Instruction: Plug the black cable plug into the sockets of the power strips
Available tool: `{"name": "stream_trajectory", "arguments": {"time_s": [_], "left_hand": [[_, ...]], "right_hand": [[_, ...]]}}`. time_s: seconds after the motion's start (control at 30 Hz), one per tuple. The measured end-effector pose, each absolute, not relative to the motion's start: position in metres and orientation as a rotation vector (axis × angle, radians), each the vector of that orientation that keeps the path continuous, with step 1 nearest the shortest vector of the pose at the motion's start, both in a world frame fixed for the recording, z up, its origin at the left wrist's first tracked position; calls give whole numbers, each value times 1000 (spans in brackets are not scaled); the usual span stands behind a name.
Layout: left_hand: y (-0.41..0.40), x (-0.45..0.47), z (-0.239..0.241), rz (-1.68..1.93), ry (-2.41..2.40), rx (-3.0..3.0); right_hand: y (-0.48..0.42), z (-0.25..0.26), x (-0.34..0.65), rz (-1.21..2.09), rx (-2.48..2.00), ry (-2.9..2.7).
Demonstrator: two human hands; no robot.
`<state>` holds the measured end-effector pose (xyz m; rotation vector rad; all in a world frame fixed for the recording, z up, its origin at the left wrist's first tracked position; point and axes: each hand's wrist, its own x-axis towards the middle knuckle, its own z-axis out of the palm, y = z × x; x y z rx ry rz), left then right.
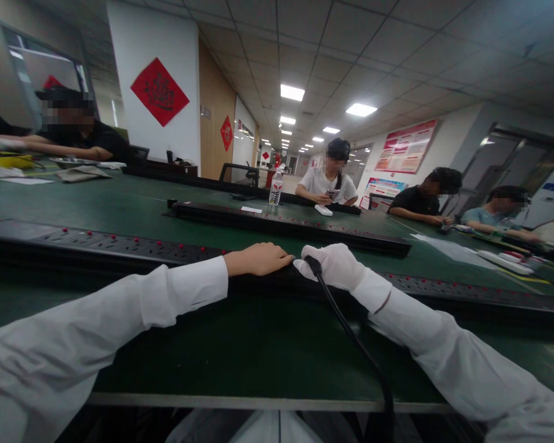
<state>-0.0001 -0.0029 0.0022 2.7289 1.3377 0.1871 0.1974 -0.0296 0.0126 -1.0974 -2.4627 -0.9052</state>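
Observation:
My bare left hand [258, 258] lies palm down on a long black power strip [120, 249] that runs across the green table [240, 344], its fingers curled over the strip's top. My right hand [335, 266], in a white glove, is closed on a black plug at the same strip, right beside my left hand. From the plug a thick black cable [364, 357] hangs toward me over the table's near edge. Both my arms are in white sleeves.
A second black power strip [286, 223] lies farther back. A water bottle [276, 187] stands beyond it. Several seated people are at the far left and right sides of the table, with papers and small items before them.

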Motion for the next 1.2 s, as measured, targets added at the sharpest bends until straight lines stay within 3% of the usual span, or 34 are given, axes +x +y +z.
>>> {"name": "stream_trajectory", "arguments": {"time_s": [1.2], "left_hand": [[-4, -1, 3, 172, 1317, 2747]], "right_hand": [[-35, 24, 202, -883, -1035, -2461]]}}
